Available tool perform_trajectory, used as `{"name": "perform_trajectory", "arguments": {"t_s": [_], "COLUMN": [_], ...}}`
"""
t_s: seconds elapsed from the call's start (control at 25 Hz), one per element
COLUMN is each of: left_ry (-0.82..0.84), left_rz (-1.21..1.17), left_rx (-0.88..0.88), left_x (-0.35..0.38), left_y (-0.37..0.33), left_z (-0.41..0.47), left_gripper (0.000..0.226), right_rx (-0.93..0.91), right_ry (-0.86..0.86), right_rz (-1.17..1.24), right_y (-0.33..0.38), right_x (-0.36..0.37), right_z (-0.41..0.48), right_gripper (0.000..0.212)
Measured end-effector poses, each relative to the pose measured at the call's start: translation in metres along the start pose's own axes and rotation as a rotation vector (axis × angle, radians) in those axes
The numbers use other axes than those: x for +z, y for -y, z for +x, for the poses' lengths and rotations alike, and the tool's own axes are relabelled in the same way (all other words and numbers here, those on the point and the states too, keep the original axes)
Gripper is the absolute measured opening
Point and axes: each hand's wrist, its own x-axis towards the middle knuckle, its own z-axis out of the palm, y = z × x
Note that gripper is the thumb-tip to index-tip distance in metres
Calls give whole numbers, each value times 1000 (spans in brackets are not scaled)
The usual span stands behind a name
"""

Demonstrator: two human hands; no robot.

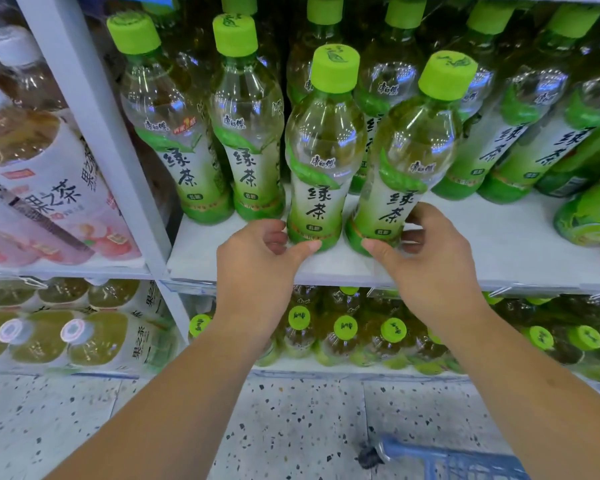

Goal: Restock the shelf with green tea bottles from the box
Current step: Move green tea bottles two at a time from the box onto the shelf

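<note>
Two green tea bottles stand upright near the front of the white shelf (499, 244). My left hand (257, 261) curls round the base of the left front bottle (321, 161), thumb against its bottom edge. My right hand (426, 258) grips the base of the right front bottle (406, 168), thumb in front and fingers behind. Both bottles have bright green caps and green-and-white labels. Behind them stand rows of the same bottles (246, 126). No box is in view.
A grey upright post (94, 126) splits the shelving; pink-labelled fruit tea bottles (49, 188) fill the left bay. The lower shelf holds more green-capped bottles (347, 327). A blue basket (465, 459) sits on the speckled floor at the bottom right.
</note>
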Motion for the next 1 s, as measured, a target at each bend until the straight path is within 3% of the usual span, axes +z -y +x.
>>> {"name": "perform_trajectory", "arguments": {"t_s": [0.2, 0.32, 0.48, 0.76, 1.0], "left_ry": [-15, -14, -56, -85, -87], "left_rz": [75, 128, 231, 291, 253], "left_rx": [-32, -70, -71, -76, -175], "left_x": [5, 9, 14, 20, 22], "left_y": [-7, -12, -15, -16, -19], "left_z": [12, 16, 17, 18, 20], "left_gripper": [45, 29, 47, 42, 45], "right_rx": [2, 11, 21, 12, 36], "right_ry": [-5, -22, -54, -87, -36], "right_rz": [56, 86, 108, 116, 30], "right_y": [-1, -2, -5, -5, -8], "right_x": [9, 15, 21, 30, 28], "right_z": [15, 25, 31, 29, 29], "right_gripper": [46, 47, 48, 44, 55]}}
